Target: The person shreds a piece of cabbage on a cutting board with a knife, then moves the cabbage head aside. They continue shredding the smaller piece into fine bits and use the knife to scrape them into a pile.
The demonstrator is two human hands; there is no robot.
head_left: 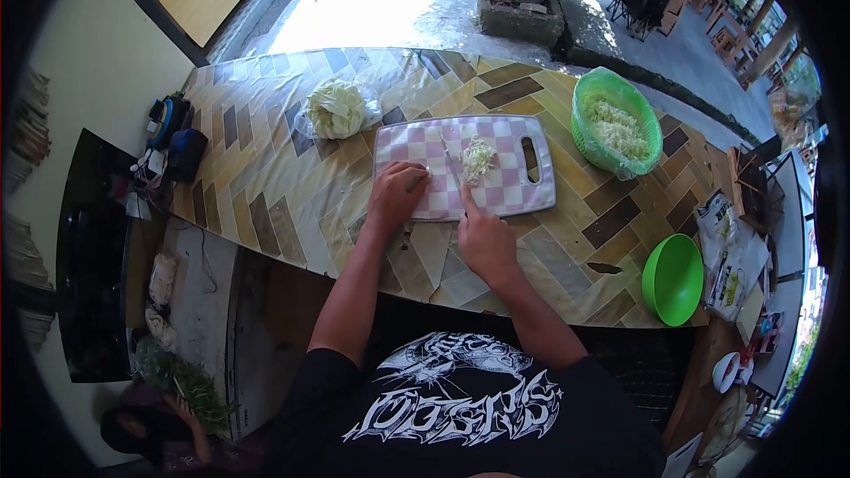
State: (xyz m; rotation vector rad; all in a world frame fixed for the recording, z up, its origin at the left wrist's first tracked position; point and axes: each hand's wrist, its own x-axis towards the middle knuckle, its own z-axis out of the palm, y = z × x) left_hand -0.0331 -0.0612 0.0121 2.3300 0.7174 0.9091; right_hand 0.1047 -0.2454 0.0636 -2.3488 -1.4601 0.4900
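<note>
A knife is in my right hand, with the index finger stretched along it and the blade pointing away from me over the cutting board. The board has a pink and white checked surface and a handle slot at its right end. Right beside the blade lies a small heap of shredded cabbage. My left hand rests on the board's left part with fingers curled; a tiny pale bit shows at the fingertips, but what they hold is mostly hidden.
Beyond the board, a cabbage sits on clear plastic. A green basket holds shredded cabbage at the right. Nearer me stands a bright green bowl, tilted. Another person is at lower left beside leafy greens.
</note>
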